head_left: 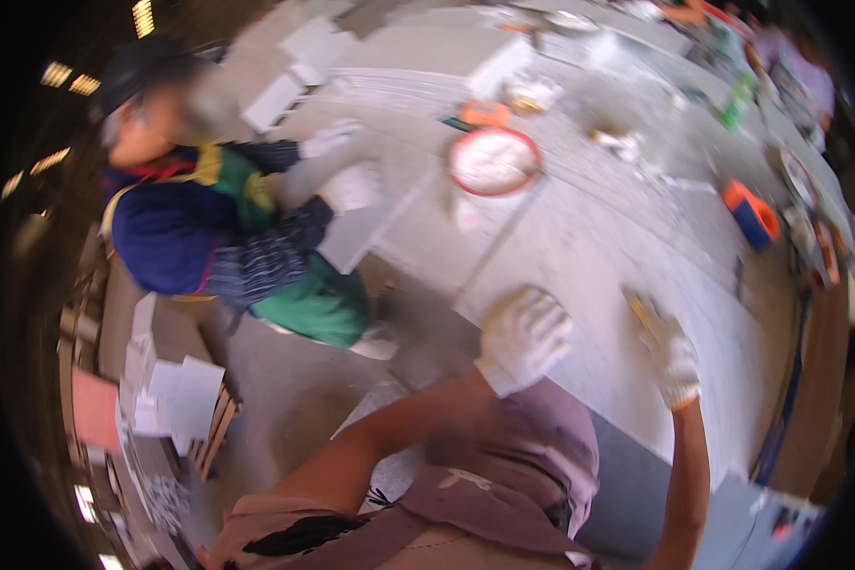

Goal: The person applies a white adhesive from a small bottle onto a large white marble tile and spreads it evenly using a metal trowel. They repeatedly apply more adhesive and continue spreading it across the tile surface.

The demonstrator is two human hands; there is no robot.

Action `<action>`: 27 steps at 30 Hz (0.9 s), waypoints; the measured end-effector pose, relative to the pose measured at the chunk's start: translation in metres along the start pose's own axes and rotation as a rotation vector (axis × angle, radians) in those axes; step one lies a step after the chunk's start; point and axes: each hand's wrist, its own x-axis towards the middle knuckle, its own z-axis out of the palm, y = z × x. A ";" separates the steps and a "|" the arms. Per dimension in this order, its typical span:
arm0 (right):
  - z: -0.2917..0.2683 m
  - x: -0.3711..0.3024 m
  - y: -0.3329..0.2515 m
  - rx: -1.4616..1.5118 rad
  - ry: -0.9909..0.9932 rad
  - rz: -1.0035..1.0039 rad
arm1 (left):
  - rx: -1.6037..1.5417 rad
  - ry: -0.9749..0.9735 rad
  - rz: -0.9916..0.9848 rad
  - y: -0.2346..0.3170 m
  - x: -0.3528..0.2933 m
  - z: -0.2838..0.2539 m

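Observation:
My left hand [525, 340], in a white knit glove, is over the near edge of a pale marble-look slab [579, 247]. Its fingers are stretched out with slight gaps between them, and nothing shows in them. Farther right, my right hand [673, 361], also gloved in white, is closed on a narrow tan stick-like tool [644, 312] that points away from me over the slab. Blur hides what kind of tool it is. Beyond my hands stands a red-rimmed tub [494, 161] with white material in it.
A co-worker [199, 218] in a green apron and white gloves holds a pale panel [366, 223] at the left. An orange-and-blue roll [750, 216] lies at the right. White slabs are stacked [437, 57] at the back, and offcuts [176, 399] lie at lower left.

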 end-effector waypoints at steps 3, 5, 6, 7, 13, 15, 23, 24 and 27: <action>-0.005 0.001 0.003 0.094 -0.020 0.061 | -0.026 -0.059 0.012 0.004 0.007 -0.001; -0.010 -0.001 0.002 -0.083 -0.235 0.199 | -0.042 -0.115 -0.093 0.007 0.010 0.003; -0.012 -0.001 0.000 -0.008 -0.251 0.242 | -0.007 -0.047 -0.063 0.008 0.009 0.005; -0.018 -0.004 0.000 0.092 -0.239 0.244 | 0.000 0.037 -0.030 0.009 0.009 0.008; -0.017 -0.002 -0.008 0.124 0.078 0.059 | -0.007 -0.031 -0.047 0.004 -0.004 0.019; -0.012 -0.004 -0.009 0.134 0.034 0.098 | -0.004 -0.031 -0.046 0.002 -0.008 0.022; -0.010 -0.007 -0.002 0.252 0.154 -0.115 | -0.017 -0.052 -0.034 -0.004 -0.013 0.024; -0.012 -0.004 0.001 0.129 0.184 -0.138 | -0.019 -0.045 -0.037 -0.004 -0.012 0.024; -0.019 0.003 0.008 0.221 0.147 0.020 | -0.005 -0.055 -0.034 -0.003 -0.011 0.024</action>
